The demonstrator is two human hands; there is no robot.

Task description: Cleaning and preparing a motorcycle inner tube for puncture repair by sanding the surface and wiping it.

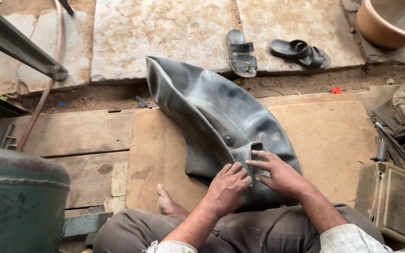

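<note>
A large black rubber inner tube lies deflated and folded on a brown board in front of my crossed legs. My left hand presses down on the tube's near edge with curled fingers. Beside it, my right hand rests flat with fingers spread on a raised fold of the rubber. A small round valve or patch spot shows on the tube just beyond my hands. My bare foot pokes out to the left of my hands.
A green metal tank stands at the near left. Two black sandals lie on stone slabs at the back. An orange tub sits at the far right corner; metal boxes and scrap crowd the right side. A hose runs along the left.
</note>
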